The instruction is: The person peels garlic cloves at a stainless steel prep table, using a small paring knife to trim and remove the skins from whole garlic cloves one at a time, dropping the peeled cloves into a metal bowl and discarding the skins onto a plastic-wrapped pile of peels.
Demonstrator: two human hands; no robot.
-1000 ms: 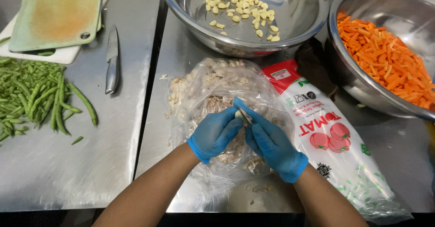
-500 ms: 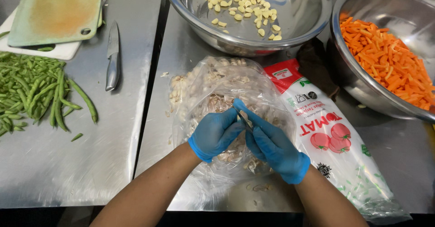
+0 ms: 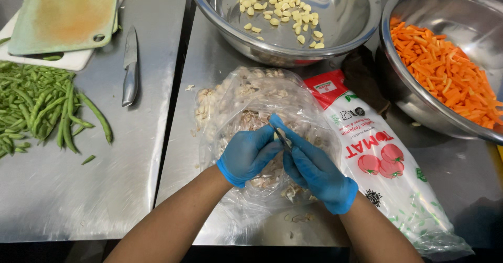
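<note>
Both gloved hands over the clear bag of garlic skins [image 3: 246,105]: left hand [image 3: 248,154] fingers pinch a garlic clove [image 3: 280,135], right hand [image 3: 316,173] curled round a small blade.

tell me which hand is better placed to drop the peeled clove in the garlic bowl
Left, likely: the left hand pinches the garlic clove, while the right hand holds a small blade; the garlic bowl lies straight ahead.

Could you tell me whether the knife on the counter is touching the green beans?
Apart: the head view shows bare steel between the knife and the green beans.
</note>
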